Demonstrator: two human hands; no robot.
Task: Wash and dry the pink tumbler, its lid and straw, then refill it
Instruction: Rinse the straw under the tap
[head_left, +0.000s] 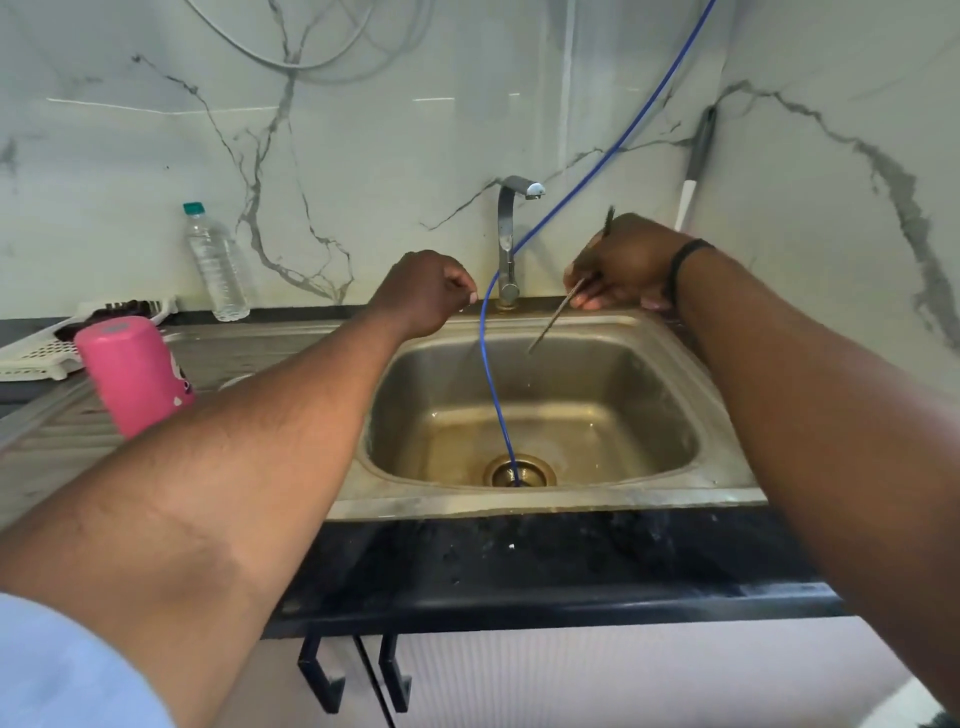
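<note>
My right hand (621, 262) gripping a thin straw (553, 319) over the sink (727, 415), centre frame; my left hand (423, 291) curled, apparently empty; pink tumbler (135, 374) upside down, left.

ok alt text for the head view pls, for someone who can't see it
Two bare arms reach over a steel sink: the right hand grips a thin straw angled into the basin, the left hand is curled near the tap. A pink tumbler stands upside down on the drainboard at left.
</note>
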